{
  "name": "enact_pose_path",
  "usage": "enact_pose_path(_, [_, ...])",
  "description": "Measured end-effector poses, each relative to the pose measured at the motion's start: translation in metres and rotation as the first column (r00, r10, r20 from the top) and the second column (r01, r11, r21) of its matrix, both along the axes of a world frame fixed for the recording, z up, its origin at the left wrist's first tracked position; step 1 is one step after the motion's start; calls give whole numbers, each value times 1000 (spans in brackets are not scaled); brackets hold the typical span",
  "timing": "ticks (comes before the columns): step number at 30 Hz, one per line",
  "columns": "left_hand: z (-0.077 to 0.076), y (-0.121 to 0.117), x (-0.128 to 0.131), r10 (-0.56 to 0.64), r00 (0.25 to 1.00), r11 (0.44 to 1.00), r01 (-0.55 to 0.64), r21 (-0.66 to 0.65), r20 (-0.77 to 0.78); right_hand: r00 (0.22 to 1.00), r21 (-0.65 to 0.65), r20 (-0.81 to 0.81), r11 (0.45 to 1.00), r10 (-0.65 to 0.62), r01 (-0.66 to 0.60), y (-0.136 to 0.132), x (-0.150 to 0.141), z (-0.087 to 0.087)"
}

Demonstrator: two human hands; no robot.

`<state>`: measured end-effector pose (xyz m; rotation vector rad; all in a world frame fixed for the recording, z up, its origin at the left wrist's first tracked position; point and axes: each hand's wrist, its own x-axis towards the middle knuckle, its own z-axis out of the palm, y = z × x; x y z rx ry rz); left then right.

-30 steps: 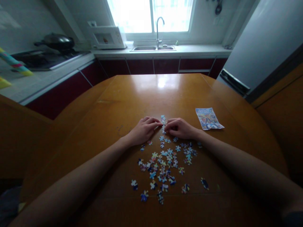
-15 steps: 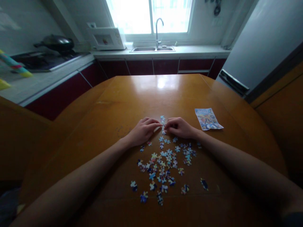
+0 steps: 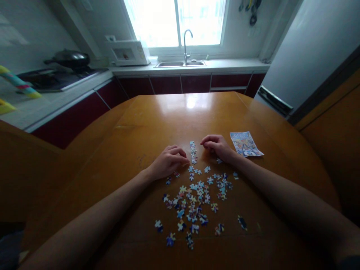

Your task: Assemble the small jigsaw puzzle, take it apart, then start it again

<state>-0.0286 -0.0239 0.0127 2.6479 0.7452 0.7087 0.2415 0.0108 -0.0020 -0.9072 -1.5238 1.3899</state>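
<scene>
A narrow strip of joined jigsaw pieces point(image 3: 193, 152) lies upright in view on the wooden table, between my two hands. My left hand point(image 3: 172, 160) rests left of it, fingers loosely bent, fingertips close to the strip's lower end; I see nothing held. To the right, apart from the strip, my right hand point(image 3: 216, 144) hovers or rests with fingers loosely curved and no piece visible in them. A loose piece point(image 3: 219, 160) lies just under that hand. Nearer me spreads a pile of loose jigsaw pieces point(image 3: 200, 190), some small ones joined or overlapping.
A printed picture sheet point(image 3: 245, 144) lies right of my right hand. Single pieces are scattered along the near side, such as a dark piece point(image 3: 242, 222). Beyond the table point(image 3: 157, 116) stand a sink point(image 3: 170, 64), a microwave point(image 3: 128, 53) and a pan point(image 3: 70, 59) on the stove.
My right hand has drawn away from the strip, to the right. My left hand has slid slightly down toward the strip's lower end. The view has tilted up a little.
</scene>
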Motion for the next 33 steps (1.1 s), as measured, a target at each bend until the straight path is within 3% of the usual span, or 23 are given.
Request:
enact_pose_path(4, [3,0,-1,-125,991,991,123,-62,-39,1000,27,14,1000,13,-14,1,0,-2])
enact_pose_path(7, [4,-1,0,-149,987,986,144,-81,-64,990,139,115,985,85,-101,-1,0,-1])
enact_pose_path(11, [2,-1,1,-156,987,986,153,-72,-39,931,326,281,889,233,-321,-10,-1,2])
enact_pose_path(14, [1,0,1,-151,989,985,151,-82,4,846,358,424,797,324,-485,-18,-2,10])
enact_pose_path(17, [0,0,0,-150,987,983,154,-100,51,748,323,565,741,347,-588,-25,-1,20])
enact_pose_path(20, [0,0,-1,-167,982,976,177,-128,85,684,276,635,722,359,-635,-28,0,28])
enact_pose_path(23, [3,-2,-1,-204,971,957,224,-185,121,636,195,632,703,443,-684,-28,1,33])
enact_pose_path(28, [8,-2,-1,-295,950,905,313,-289,106,484,-37,626,643,612,-765,-27,4,35])
enact_pose_path(30, [10,-2,-1,-310,945,893,326,-310,98,495,-73,584,649,644,-758,-26,5,34])
enact_pose_path(33, [12,-5,0,-287,946,886,322,-332,151,655,16,477,739,586,-673,-20,6,30])
